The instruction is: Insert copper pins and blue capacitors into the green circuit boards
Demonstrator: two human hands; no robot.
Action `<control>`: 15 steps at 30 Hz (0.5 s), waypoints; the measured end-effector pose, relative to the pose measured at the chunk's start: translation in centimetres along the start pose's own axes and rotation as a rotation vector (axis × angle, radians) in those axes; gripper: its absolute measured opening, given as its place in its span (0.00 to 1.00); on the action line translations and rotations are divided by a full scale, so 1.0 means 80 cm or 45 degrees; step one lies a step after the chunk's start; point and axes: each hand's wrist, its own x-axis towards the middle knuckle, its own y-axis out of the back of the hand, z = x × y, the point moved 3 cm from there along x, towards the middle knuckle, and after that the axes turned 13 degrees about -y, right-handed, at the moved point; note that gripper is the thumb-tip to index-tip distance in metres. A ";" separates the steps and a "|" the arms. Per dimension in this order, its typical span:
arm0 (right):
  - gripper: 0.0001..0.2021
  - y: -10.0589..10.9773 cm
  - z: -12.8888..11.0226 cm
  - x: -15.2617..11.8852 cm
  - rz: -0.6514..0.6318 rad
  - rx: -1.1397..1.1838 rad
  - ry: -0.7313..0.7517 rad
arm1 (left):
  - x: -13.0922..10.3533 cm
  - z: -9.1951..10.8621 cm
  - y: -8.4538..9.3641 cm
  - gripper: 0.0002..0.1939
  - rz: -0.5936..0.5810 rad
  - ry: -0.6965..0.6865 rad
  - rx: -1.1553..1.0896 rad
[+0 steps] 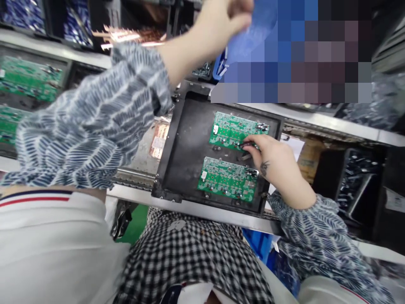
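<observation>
Two green circuit boards, an upper one [232, 126] and a lower one [218, 179], lie in a black tray [186, 147]. Over the lower right edge of the upper board, my right hand [275, 162] pinches small dark parts [247, 144] with a hint of red; their exact kind is unclear. My left hand [226, 17] is stretched far forward at the top edge of the view, beside a translucent blue sheet or bin wall [261, 25]. Its fingers are curled in toward the thumb, and whatever they hold cannot be made out.
The tray rests on a conveyor with metal rails [136, 194]. More green boards [31, 78] lie at the left. Parts bins [23, 17] line the back, near copper-coloured leads [126, 36]. A dark bin of small metal parts [354, 181] stands at right. Part of the view is pixelated.
</observation>
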 end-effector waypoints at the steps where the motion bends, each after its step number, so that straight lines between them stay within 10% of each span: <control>1: 0.08 0.000 0.000 0.000 0.005 -0.002 0.007 | -0.022 0.013 -0.017 0.10 -0.018 0.004 -0.027; 7: 0.10 -0.003 -0.001 -0.002 0.065 -0.023 0.106 | -0.151 0.059 -0.096 0.08 -0.179 0.136 -0.317; 15: 0.11 -0.004 -0.010 -0.006 0.084 -0.075 0.197 | -0.181 0.067 -0.111 0.13 -0.139 0.142 -0.379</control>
